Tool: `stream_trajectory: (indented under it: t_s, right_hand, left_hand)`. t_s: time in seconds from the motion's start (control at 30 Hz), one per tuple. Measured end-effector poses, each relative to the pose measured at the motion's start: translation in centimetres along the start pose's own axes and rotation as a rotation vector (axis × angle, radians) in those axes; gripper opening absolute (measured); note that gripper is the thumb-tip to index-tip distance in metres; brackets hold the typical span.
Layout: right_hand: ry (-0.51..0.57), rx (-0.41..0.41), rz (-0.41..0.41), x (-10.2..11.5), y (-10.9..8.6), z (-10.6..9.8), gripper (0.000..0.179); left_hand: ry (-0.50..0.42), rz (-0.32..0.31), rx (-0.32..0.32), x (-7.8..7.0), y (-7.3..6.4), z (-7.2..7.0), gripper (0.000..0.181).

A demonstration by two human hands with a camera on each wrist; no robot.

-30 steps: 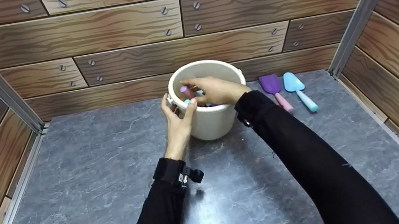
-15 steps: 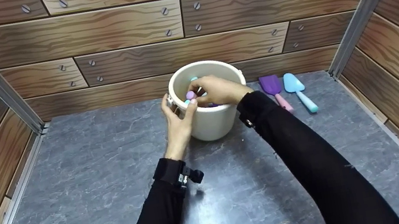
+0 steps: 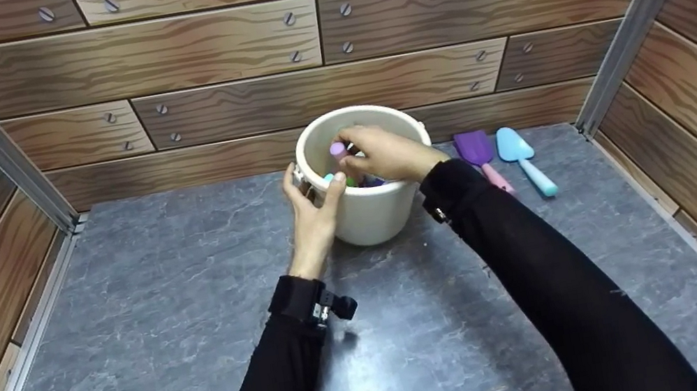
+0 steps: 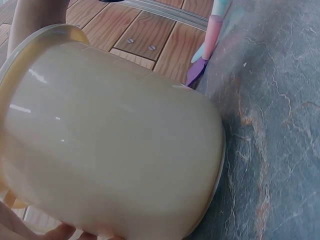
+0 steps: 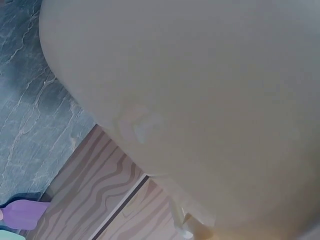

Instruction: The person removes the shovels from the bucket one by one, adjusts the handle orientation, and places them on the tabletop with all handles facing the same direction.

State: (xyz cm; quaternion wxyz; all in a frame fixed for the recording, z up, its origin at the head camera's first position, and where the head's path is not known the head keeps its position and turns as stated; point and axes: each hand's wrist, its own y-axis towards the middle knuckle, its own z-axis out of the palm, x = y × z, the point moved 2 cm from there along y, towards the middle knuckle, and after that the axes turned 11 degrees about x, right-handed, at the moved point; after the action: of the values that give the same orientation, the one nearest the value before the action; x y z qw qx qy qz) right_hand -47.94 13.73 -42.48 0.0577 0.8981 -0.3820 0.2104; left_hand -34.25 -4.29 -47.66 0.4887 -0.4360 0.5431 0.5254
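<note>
A cream bucket (image 3: 372,216) stands upright near the back wall. My left hand (image 3: 313,219) holds its left side, thumb at the rim and fingers against the outer wall; fingertips (image 4: 62,232) show along the bucket in the left wrist view. Inside the mouth, my right hand (image 3: 383,150) pinches a pink handle with a lilac end (image 3: 338,150); the rest of that tool is hidden. Turquoise, green and purple bits of other things show lower in the bucket. The right wrist view is mostly filled by the bucket wall (image 5: 200,100).
Right of the bucket lie a purple scoop with a pink handle (image 3: 475,147) and a light blue trowel with a turquoise handle (image 3: 513,144). Wood-patterned walls (image 3: 221,110) enclose the grey marbled floor (image 3: 190,264) at the back and sides.
My right hand has shifted slightly right and up inside the bucket, and the lilac-ended handle has moved right with it. My left hand stays on the bucket.
</note>
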Motion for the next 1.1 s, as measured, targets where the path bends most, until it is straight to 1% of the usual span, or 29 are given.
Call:
stream_trajectory:
  t_s: [0.1, 0.17, 0.27, 0.3, 0.37, 0.5, 0.53, 0.6, 0.77, 0.93, 1.1]
  right_hand:
    - [-0.007, -0.031, -0.012, 0.6, -0.4, -0.3, 0.036]
    - [0.006, -0.059, -0.022, 1.1, -0.9, -0.5, 0.033]
    - [0.055, -0.095, -0.03, 1.8, -1.5, -1.0, 0.028]
    - [0.085, -0.099, -0.029, 2.4, -2.0, -1.3, 0.026]
    - [0.122, -0.112, -0.021, 2.5, -2.2, -1.6, 0.025]
    - [0.213, -0.126, -0.009, 4.8, -3.8, -2.7, 0.023]
    - [0.216, -0.136, -0.01, 4.8, -3.9, -2.8, 0.024]
    - [0.232, -0.151, -0.009, 5.9, -4.7, -3.3, 0.024]
    - [0.223, -0.184, 0.007, 5.6, -5.3, -3.6, 0.03]
    - [0.235, -0.215, -0.013, 5.3, -5.8, -3.7, 0.031]
    - [0.254, -0.248, -0.015, 5.0, -6.3, -4.1, 0.031]
  left_hand:
    - [-0.006, 0.004, -0.001, -0.1, 0.0, 0.0, 0.108]
    - [-0.009, 0.005, 0.0, -0.1, 0.0, 0.0, 0.108]
    - [-0.009, 0.002, 0.001, -0.1, 0.0, 0.0, 0.109]
    - [-0.007, 0.001, 0.002, -0.1, 0.0, 0.0, 0.109]
    - [-0.011, -0.004, 0.004, -0.1, 0.0, 0.0, 0.11]
    - [-0.021, -0.007, 0.006, 0.0, 0.0, 0.0, 0.109]
    - [-0.024, -0.008, 0.006, 0.0, 0.0, 0.0, 0.109]
    - [-0.021, -0.008, 0.004, 0.0, 0.0, 0.0, 0.108]
    - [-0.024, -0.006, 0.002, -0.1, 0.0, 0.0, 0.108]
    - [-0.029, -0.002, -0.002, -0.1, -0.1, 0.0, 0.108]
    - [-0.025, -0.008, -0.004, 0.0, -0.1, 0.0, 0.109]
